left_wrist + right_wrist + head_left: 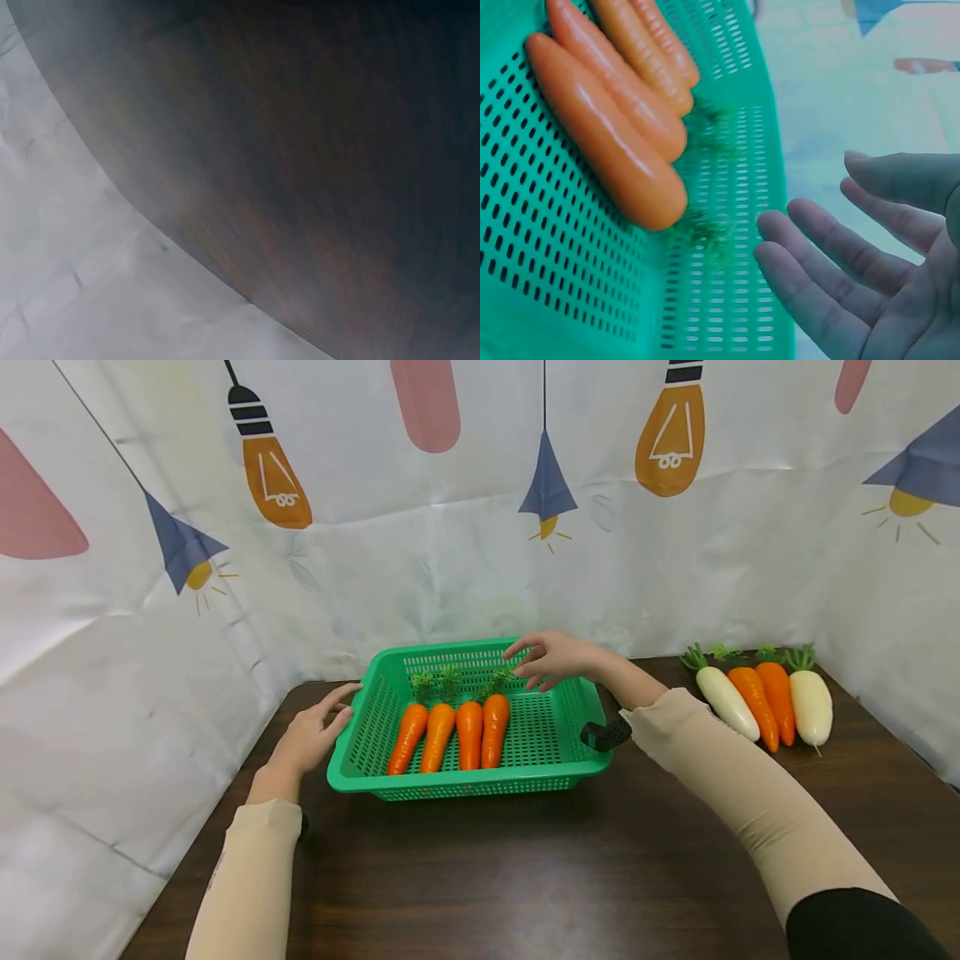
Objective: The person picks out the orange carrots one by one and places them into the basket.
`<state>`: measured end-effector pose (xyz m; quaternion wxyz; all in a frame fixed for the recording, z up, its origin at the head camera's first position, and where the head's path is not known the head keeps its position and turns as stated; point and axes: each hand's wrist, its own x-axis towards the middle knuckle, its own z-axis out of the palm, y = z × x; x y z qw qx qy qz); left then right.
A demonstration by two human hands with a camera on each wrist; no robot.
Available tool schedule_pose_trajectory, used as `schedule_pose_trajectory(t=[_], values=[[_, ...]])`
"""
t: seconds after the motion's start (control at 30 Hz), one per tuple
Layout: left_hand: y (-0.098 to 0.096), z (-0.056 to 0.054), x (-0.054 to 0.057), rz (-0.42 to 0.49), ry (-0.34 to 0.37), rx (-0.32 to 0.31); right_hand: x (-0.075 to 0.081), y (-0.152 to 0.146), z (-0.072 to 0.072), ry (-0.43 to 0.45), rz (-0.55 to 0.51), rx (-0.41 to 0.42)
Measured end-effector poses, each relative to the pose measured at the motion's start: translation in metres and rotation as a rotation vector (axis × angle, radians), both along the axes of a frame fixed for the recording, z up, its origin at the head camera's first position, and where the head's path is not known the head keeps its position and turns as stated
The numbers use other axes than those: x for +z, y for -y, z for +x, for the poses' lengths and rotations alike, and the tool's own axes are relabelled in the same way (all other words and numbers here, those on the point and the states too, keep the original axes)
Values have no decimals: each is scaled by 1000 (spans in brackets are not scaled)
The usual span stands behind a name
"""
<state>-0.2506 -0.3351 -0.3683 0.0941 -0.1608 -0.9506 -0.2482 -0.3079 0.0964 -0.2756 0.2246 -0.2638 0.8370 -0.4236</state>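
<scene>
Several orange carrots [470, 735] with frilly green tops lie side by side in a green slotted plastic basket [491, 782], toward its left and middle. My left hand [306, 739] is at the basket's left rim, fingertips right at the upper left corner and thumb apart from them. Over the basket's back right part hovers my right hand [558, 658], its fingers loosely spread and holding nothing. In the right wrist view, the right hand's fingers [840, 259] are relaxed beside the basket's back wall, close to the carrot tops. The left wrist view does not show the left hand.
On the dark wood table [480, 877], a white radish [727, 702], two carrots [754, 706] and another white radish [811, 707] lie at the back right. A white printed cloth [480, 560] hangs behind the table and along its sides.
</scene>
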Motion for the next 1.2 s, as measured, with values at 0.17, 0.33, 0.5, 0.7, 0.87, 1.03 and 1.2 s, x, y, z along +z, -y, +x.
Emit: schedule_pose_trajectory(t=[0.17, 0.33, 0.5, 0.7, 0.87, 1.03, 1.2], values=[[1, 0, 0, 1, 6, 0, 6, -19, 12, -59, -38, 14], [0, 0, 2, 11, 6, -3, 9, -46, 23, -133, -65, -18], [-1, 1, 4, 11, 4, -2, 12, -78, 34, -198, -68, -45], [-1, 3, 3, 8, 13, -3, 7, -121, 41, -347, 41, -126], [0, 3, 2, 5, 18, 4, 0, -154, 44, -421, 119, -237], [1, 1, 2, 2, 18, 1, -8, -185, 44, -442, 133, -318], [0, 1, 2, 3, 14, -7, -21, -211, 44, -445, 177, -423]])
